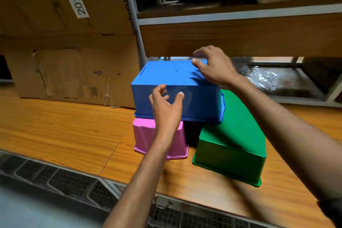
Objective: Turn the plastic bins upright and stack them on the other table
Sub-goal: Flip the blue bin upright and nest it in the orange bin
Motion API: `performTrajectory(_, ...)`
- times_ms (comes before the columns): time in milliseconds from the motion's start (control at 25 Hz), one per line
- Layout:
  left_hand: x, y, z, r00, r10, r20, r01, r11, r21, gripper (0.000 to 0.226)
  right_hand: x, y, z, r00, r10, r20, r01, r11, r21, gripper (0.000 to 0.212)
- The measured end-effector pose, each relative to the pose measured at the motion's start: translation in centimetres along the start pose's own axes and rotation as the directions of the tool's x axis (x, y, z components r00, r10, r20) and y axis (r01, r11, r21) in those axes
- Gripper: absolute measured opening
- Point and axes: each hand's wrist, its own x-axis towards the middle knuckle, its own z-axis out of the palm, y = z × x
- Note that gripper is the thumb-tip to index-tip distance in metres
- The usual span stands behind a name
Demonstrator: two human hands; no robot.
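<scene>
Three plastic bins lie upside down on a wooden table (64, 131). A blue bin (166, 77) rests on top, bridging a pink bin (142, 137) at the left and a green bin (233, 135) at the right. My left hand (166, 107) hovers in front of the blue bin's near wall, fingers spread, holding nothing. My right hand (212, 66) reaches over the blue bin's far right corner with its fingers apart and curled toward the far edge; whether it touches the bin is unclear.
Large cardboard boxes (70, 42) stand at the back left, one labelled 2014. A wooden shelf (240, 37) hangs just above and behind the bins. A white pole (137, 29) rises between them. A metal grating (61, 177) runs along the table's near edge.
</scene>
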Motion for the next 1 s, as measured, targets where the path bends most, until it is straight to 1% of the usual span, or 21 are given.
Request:
performTrajectory(40,-0.3,0.1,0.7,0.998,-0.060,0.001,0.060,0.998,-0.024,0.061,1.8,-0.1,0.5,0.998,0.005,0.065,-0.003,0.999,-0.032,0.044)
performTrajectory(120,-1.1,0.1,1.8,0.987,-0.159,0.034,0.160,0.987,-0.031,0.079,4.7,0.1,1.9,0.981,0.067,0.184,-0.050,0.994,-0.096,0.045)
performTrajectory(200,-1.6,-0.4,2.6,0.975,-0.212,0.061,0.212,0.977,0.002,0.091,6.6,0.8,3.0,0.939,0.176,0.296,-0.137,0.979,-0.148,0.042)
performTrajectory(240,-1.6,-0.8,2.7,0.972,-0.223,0.073,0.222,0.975,0.021,0.092,7.2,1.4,3.3,0.910,0.223,0.348,-0.176,0.971,-0.162,0.039)
performTrajectory(320,-1.4,-1.2,2.9,0.967,-0.225,0.118,0.223,0.974,0.032,0.087,7.7,2.6,3.4,0.878,0.256,0.404,-0.234,0.967,-0.105,0.034)
performTrajectory(400,-1.1,-1.5,3.0,0.963,-0.230,0.139,0.233,0.973,-0.002,0.079,7.3,3.8,3.0,0.869,0.281,0.408,-0.345,0.934,0.091,0.031)
performTrajectory(480,-1.0,-1.4,3.0,0.967,-0.223,0.121,0.229,0.973,-0.034,0.073,5.9,4.4,2.1,0.855,0.313,0.414,-0.441,0.858,0.262,0.029)
performTrajectory(560,-1.0,-0.9,2.8,0.977,-0.182,0.108,0.191,0.979,-0.070,0.069,4.2,4.4,0.8,0.853,0.329,0.406,-0.482,0.794,0.371,0.026)
performTrajectory(680,0.7,0.2,1.4,0.997,-0.067,0.037,0.072,0.989,-0.131,0.063,1.4,4.4,-2.5,0.893,0.329,0.308,-0.450,0.682,0.576,0.021)
performTrajectory(720,1.7,0.9,0.6,0.999,-0.046,0.028,0.050,0.984,-0.173,0.063,0.4,4.4,-3.8,0.908,0.308,0.283,-0.418,0.638,0.647,0.021)
performTrajectory(760,2.9,1.5,-0.2,0.999,-0.031,0.042,0.040,0.971,-0.236,0.064,-1.0,4.4,-5.2,0.919,0.290,0.266,-0.389,0.571,0.723,0.022)
performTrajectory(800,3.7,2.2,-0.8,0.996,-0.017,0.087,0.045,0.943,-0.329,0.062,-2.1,4.5,-6.3,0.929,0.270,0.252,-0.357,0.475,0.805,0.023)
performTrajectory(880,4.1,4.1,-1.6,0.981,-0.025,0.194,0.119,0.864,-0.490,0.044,-4.3,4.6,-8.0,0.938,0.259,0.230,-0.293,0.239,0.926,0.029)
performTrajectory(920,4.2,4.6,-1.6,0.970,-0.044,0.238,0.170,0.826,-0.538,0.034,-5.3,4.7,-8.4,0.937,0.264,0.227,-0.277,0.170,0.946,0.032)
performTrajectory(960,4.0,5.1,-1.5,0.953,-0.048,0.298,0.215,0.800,-0.560,0.028,-6.1,4.8,-8.6,0.930,0.268,0.250,-0.293,0.131,0.947,0.033)
performTrajectory(1000,3.9,5.3,-1.4,0.933,-0.047,0.357,0.254,0.789,-0.560,0.027,-7.0,4.7,-8.8,0.913,0.274,0.303,-0.351,0.148,0.924,0.029)
